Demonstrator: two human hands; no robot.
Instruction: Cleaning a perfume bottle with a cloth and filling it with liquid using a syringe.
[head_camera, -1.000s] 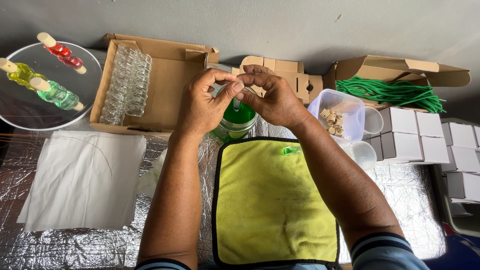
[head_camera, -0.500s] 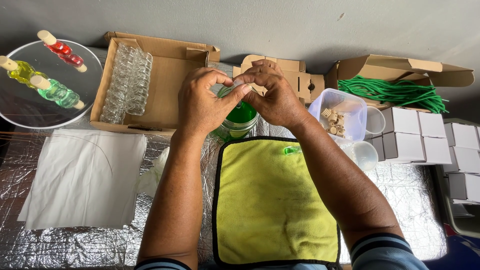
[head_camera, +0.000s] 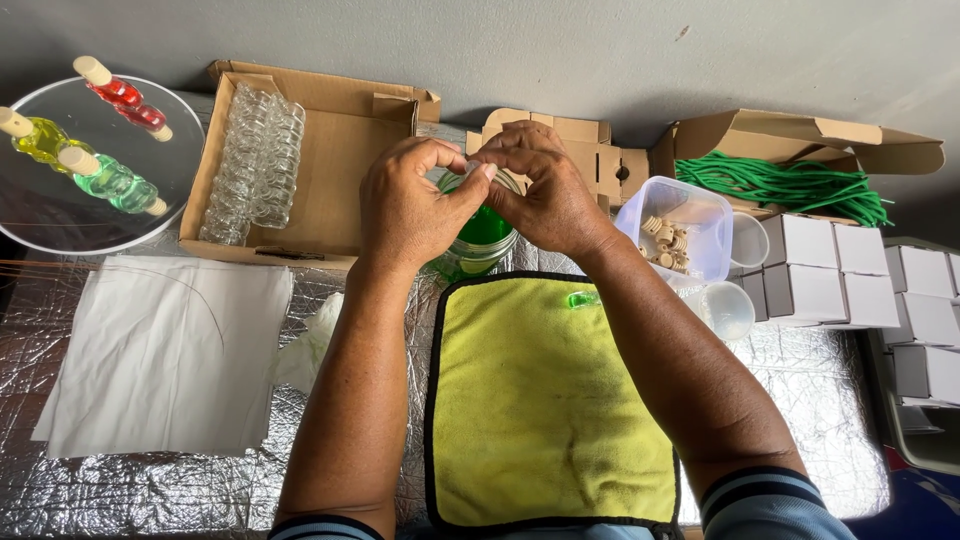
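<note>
Above green jar (head_camera: 484, 228), left hand (head_camera: 410, 205), right hand (head_camera: 545, 190), fingertips pinching something hidden

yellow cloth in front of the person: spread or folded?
Spread: the yellow cloth lies flat on the foil-covered table, black edging visible around it, a small green bottle on it.

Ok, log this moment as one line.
left hand: pinching small clear piece | right hand: same piece | under: jar of green liquid | near: yellow cloth

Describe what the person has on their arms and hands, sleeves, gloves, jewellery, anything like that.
Both hands, left hand and right hand, are bare: no gloves, rings or watch visible. The forearms are uncovered. At the bottom edge, short sleeves show, blue-grey with dark stripes at the cuff.
</note>
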